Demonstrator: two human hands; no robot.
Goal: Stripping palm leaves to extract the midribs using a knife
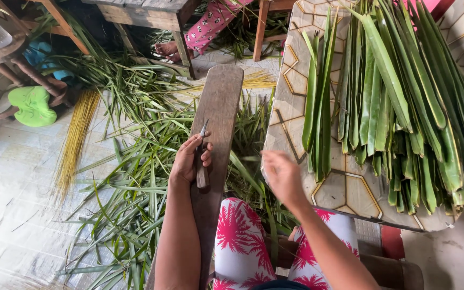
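Observation:
My left hand (189,159) grips a small knife (202,171) with a wooden handle, its thin blade pointing away from me, resting on a long wooden board (220,96) that runs from my lap outward. My right hand (281,174) is blurred, fingers apart and holding nothing, hovering at the near left edge of a patterned table (350,190). On that table lie two batches of cut green leaf strips: a narrow bunch (318,102) nearest my right hand and a large pile (409,102) to the right.
Loose green palm leaves (135,182) litter the floor left of the board. A bundle of yellow leaf ribs (76,139) lies further left, beside a green sandal (32,106). Another person's foot (167,51) and patterned trouser leg show under a wooden bench (146,13) ahead.

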